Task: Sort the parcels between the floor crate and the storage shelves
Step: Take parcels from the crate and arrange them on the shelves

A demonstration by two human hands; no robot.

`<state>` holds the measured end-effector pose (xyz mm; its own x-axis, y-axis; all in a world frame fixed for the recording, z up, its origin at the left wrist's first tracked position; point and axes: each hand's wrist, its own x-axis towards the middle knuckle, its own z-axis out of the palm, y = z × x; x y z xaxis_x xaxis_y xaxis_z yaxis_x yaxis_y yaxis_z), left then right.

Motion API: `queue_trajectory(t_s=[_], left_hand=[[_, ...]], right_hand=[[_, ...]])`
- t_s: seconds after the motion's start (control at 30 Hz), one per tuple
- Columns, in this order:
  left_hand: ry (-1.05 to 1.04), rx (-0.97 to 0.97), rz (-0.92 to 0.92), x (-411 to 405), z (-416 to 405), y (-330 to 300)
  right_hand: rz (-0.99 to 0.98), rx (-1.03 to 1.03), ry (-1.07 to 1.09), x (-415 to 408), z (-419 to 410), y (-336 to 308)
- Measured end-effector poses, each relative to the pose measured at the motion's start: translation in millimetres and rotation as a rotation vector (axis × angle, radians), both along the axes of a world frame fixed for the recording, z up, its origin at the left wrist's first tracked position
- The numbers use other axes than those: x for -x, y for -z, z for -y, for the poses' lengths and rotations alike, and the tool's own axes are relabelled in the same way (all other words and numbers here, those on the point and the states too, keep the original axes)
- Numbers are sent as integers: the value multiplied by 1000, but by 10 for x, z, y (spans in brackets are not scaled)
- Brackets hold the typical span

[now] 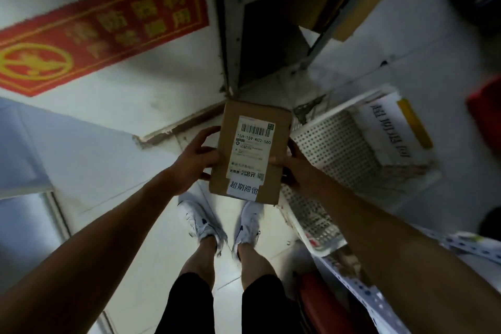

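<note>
A person's left hand and right hand grip a small brown cardboard parcel by its opposite long edges, fingers curled round the sides, holding it level above the floor with its white shipping label facing up. A smaller white slip with printed characters sits at the parcel's near end. Directly below the hands stand the person's white sneakers on pale tiles. Just beyond the right hand lies a white perforated floor crate, a white sign with dark characters resting in it. Past the parcel's far end rises a grey metal shelf frame. Beyond the left hand, a red and gold mat lies on the floor.
</note>
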<state>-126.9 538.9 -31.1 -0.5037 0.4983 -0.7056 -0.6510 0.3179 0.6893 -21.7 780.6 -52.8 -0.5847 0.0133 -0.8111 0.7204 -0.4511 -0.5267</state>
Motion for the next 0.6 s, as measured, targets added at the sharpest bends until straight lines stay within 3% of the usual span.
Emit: queue_trajectory(t_s=[0.37, 0.6], left_hand=[[451, 38, -14, 87, -1850, 340], [567, 95, 4, -6, -2749, 835]], right_hand=[[-8, -10, 404, -831, -1125, 348], [-13, -26, 614, -1235, -1587, 817]])
